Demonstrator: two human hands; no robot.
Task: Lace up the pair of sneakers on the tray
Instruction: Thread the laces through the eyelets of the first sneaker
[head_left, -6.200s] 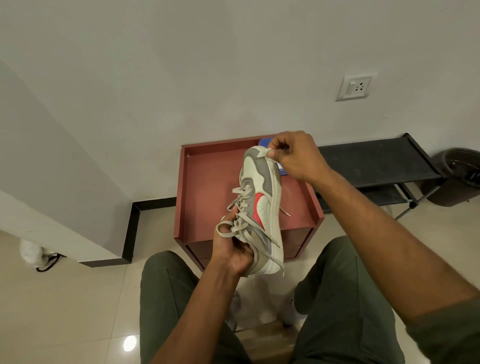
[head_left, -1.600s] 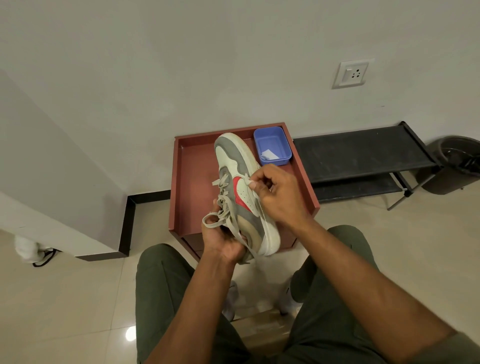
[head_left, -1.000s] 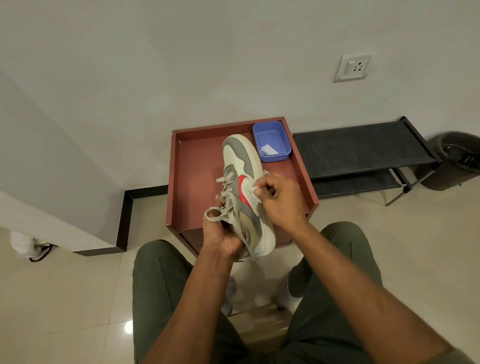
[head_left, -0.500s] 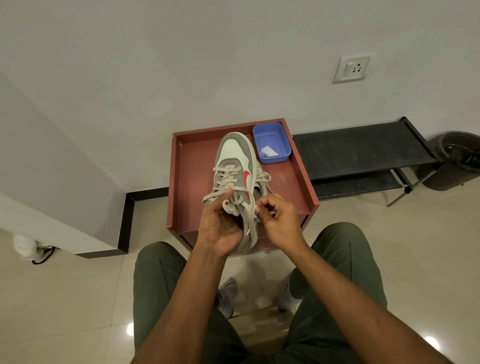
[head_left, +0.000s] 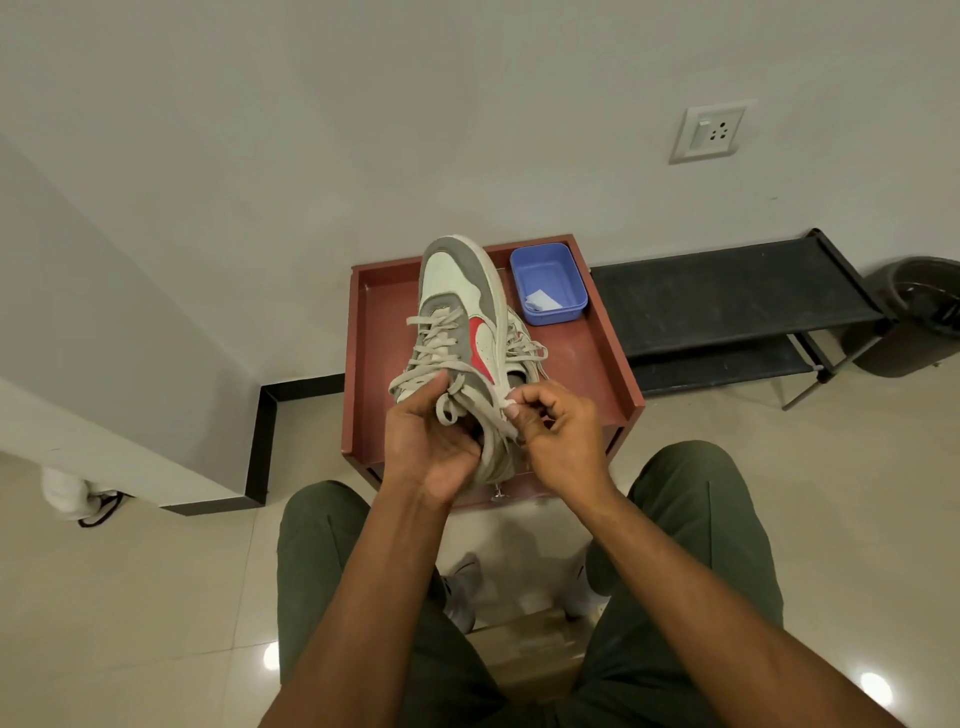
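The shoe (head_left: 460, 332) is held up over the red tray (head_left: 613, 353), the left hand (head_left: 431, 441) gripping its heel end with fingers curled around it, while the right hand (head_left: 558, 431) pinches the lace (head_left: 501, 402) tip, which could slip out and pull loose from its hole. A second shoe (head_left: 524, 345) seems to lie in the tray behind it. The blue tub (head_left: 548, 283) on the tray holds a small white scrap.

Light: soft, even, indoor, moderately bright
Glare: round lamp reflections on the glossy floor tiles (head_left: 130, 597)
Shadows: faint, beneath the red tray (head_left: 613, 358)
Edges: wide-angle bending of wall lines
Focus: sharp centre, slight softness at the hands
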